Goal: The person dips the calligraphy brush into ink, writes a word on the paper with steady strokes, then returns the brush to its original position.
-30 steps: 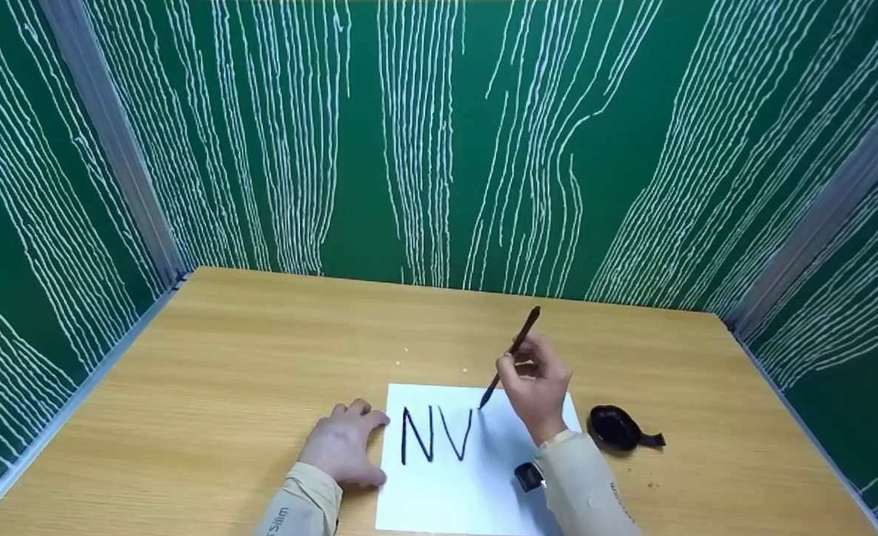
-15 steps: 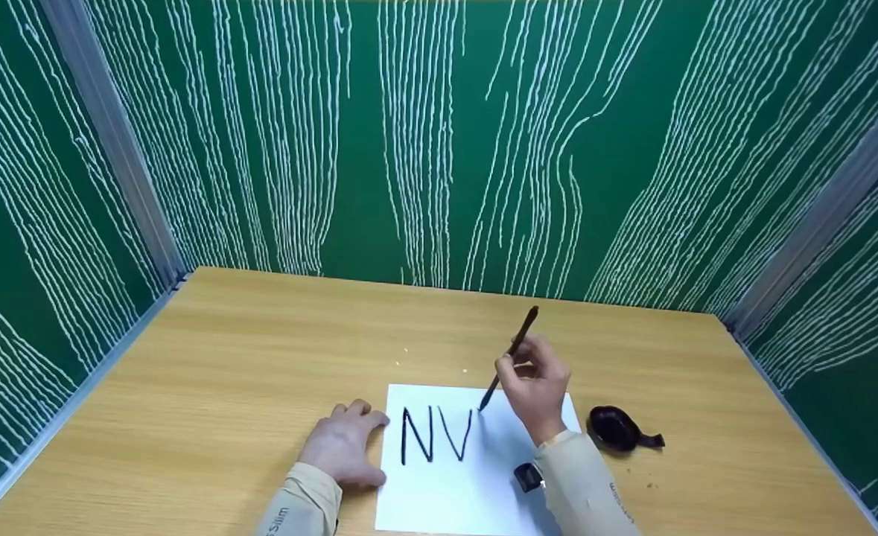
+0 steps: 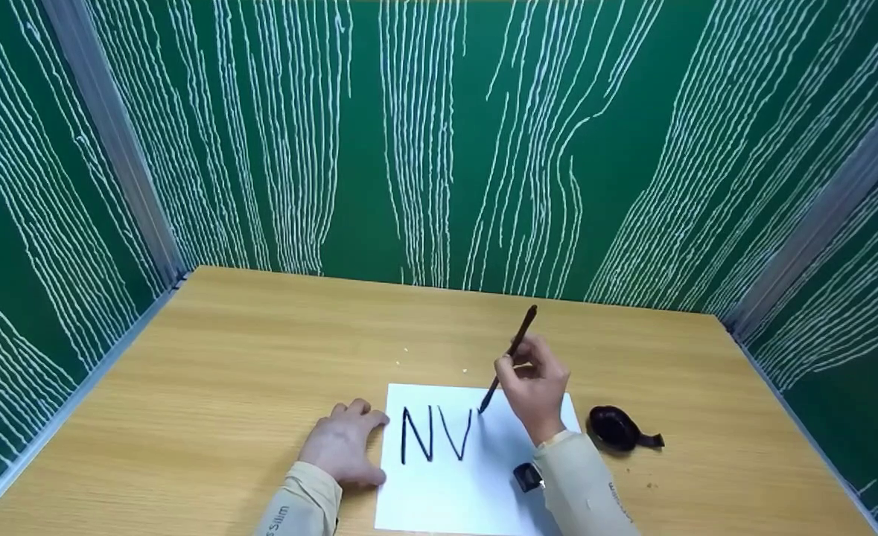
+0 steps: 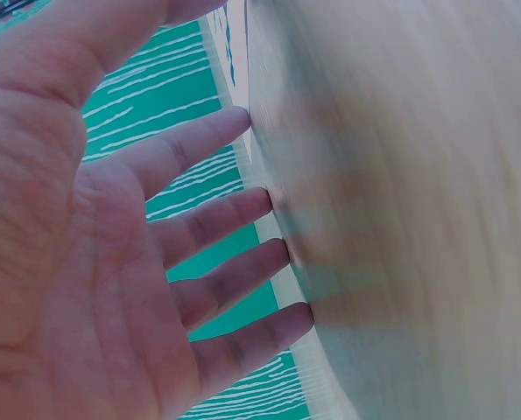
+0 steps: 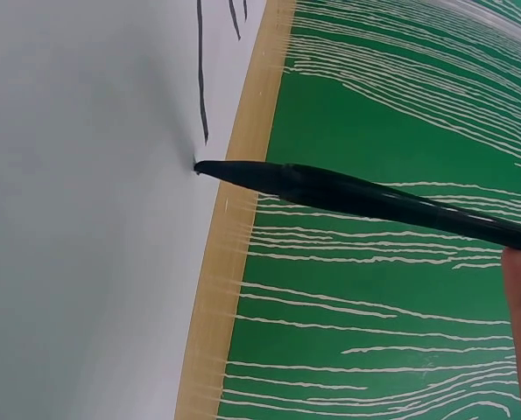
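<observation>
My right hand [image 3: 539, 383] pinches a dark slim brush [image 3: 520, 333] between thumb and fingers, its handle tilted back to the right. The tapered brush tip [image 5: 209, 168] meets the white paper [image 3: 446, 499] just right of a black letter V [image 3: 457, 435]. A black letter N [image 3: 418, 435] stands left of the V. On the table along the paper's left edge rests my left hand [image 3: 340, 443], fingers spread, with the thumb tip at the paper's edge. In the left wrist view its palm and fingers [image 4: 251, 341] show, fingertips on the tabletop.
A small black dish [image 3: 614, 428] with a short handle lies right of the paper on the wooden table [image 3: 260, 342]. Behind the paper are a few tiny light specks. Green panels [image 3: 364, 149] with white wavy lines enclose the table at the back and sides.
The brush tip has slid very slightly down the paper, toward me, with the right hand. My left hand, the paper and the dish have stayed in place.
</observation>
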Tool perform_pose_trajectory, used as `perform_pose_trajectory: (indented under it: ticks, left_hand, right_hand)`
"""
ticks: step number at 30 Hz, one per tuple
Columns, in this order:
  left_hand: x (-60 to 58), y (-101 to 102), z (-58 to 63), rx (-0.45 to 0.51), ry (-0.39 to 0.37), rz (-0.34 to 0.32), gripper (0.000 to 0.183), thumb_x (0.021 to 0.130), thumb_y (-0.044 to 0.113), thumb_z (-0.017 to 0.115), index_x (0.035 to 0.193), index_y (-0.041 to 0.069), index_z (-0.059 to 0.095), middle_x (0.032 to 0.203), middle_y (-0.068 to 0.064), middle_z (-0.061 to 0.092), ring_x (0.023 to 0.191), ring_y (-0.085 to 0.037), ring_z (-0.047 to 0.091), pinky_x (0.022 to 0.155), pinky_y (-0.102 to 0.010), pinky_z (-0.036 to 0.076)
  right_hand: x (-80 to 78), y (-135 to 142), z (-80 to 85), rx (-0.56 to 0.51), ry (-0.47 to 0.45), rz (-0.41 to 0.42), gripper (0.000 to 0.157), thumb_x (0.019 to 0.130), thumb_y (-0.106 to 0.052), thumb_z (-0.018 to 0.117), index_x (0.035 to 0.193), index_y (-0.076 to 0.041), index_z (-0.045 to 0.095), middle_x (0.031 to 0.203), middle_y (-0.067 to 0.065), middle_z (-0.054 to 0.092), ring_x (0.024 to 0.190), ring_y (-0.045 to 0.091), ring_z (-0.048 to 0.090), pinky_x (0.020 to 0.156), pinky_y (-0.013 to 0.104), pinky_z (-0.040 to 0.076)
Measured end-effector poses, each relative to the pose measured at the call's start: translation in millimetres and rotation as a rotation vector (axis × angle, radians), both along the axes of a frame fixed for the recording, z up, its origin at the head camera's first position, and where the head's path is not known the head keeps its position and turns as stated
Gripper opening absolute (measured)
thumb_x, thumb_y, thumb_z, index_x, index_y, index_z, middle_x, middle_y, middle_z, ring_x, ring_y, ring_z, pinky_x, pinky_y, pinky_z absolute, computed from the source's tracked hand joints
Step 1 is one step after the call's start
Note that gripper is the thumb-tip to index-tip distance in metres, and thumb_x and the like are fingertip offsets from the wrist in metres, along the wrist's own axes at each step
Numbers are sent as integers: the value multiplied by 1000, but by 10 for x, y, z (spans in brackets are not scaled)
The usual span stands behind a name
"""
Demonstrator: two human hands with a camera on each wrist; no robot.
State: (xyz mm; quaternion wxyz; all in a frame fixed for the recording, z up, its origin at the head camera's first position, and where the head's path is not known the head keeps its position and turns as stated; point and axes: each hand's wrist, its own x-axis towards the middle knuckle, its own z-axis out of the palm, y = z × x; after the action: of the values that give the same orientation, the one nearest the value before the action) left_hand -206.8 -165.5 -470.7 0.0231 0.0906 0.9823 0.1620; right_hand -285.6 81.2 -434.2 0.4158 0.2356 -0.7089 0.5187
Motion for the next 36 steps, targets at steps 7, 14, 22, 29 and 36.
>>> perform_pose_trajectory:
  ticks: [7, 14, 22, 29, 36]
  left_hand:
    - [0, 10, 14, -5, -13, 8, 75, 48, 40, 74, 117, 20, 53, 117, -5, 47, 101, -26, 44, 81, -49, 41]
    - [-6, 10, 10, -3, -34, 25, 77, 48, 40, 74, 119, 21, 52, 119, -5, 46, 103, -27, 43, 84, -51, 39]
    - [-11, 11, -6, -7, -41, 24, 77, 48, 41, 74, 119, 22, 51, 121, -6, 46, 106, -28, 43, 84, -51, 39]
    - [2, 3, -6, -7, -18, 14, 78, 47, 40, 73, 119, 22, 51, 122, -7, 46, 108, -30, 42, 85, -52, 39]
    - [-1, 6, 0, -18, -10, 9, 79, 46, 41, 73, 119, 21, 51, 121, -7, 46, 106, -29, 43, 84, -52, 40]
  right_hand:
    - [6, -1, 5, 8, -11, -14, 25, 66, 13, 56, 84, -4, 58, 65, 3, 59, 57, 9, 57, 46, 21, 49]
    - [20, 0, 21, 26, -19, -27, 23, 68, 8, 57, 86, -6, 58, 65, 6, 59, 58, 8, 56, 47, 20, 49]
    - [20, -3, 31, 29, -4, -36, 24, 66, 11, 57, 84, -5, 58, 64, 3, 59, 56, 8, 55, 45, 21, 49]
    - [29, 5, 31, 18, -20, -36, 22, 66, 8, 57, 83, -5, 58, 63, 6, 59, 54, 8, 54, 44, 21, 48]
    - [36, 10, 36, 24, -20, -43, 20, 67, 7, 57, 83, -5, 58, 63, 7, 59, 54, 8, 54, 44, 22, 48]
